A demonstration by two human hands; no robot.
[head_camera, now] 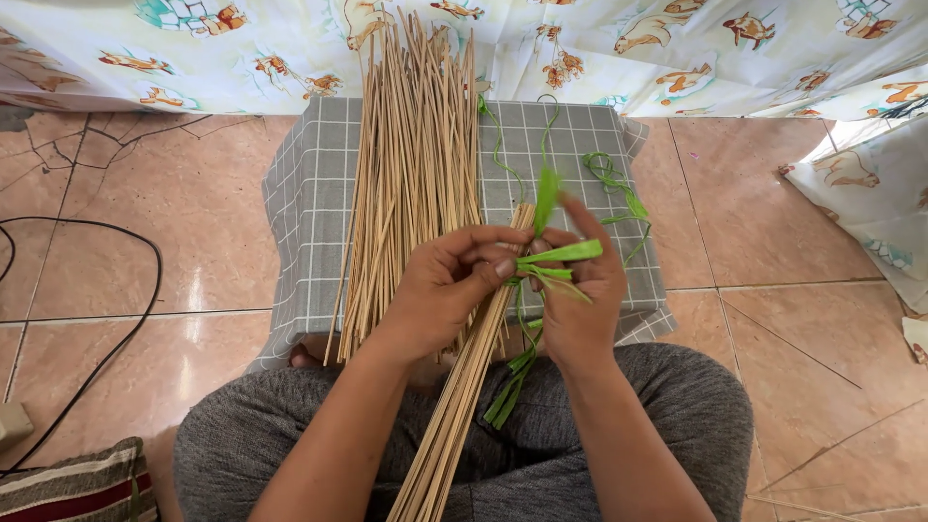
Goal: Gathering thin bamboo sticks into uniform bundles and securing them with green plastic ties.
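Green leaf strip (565, 253) was pinched between left hand (447, 285) and right hand (580, 290), wrapped around a stick bundle (464, 387) across the lap.

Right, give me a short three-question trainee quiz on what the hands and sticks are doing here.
1. True or false: both hands are working a green leaf strip around a thin bundle of sticks.
2. Multiple choice: the large loose pile of sticks lies on a) bare floor tile, b) a grey checked cloth, c) a striped cushion.
3. Fill in: the black cable runs over the floor on the person's ___ side.

Key
1. True: the left hand and right hand meet at the strip, over the bundle that rests across the lap.
2. b
3. left
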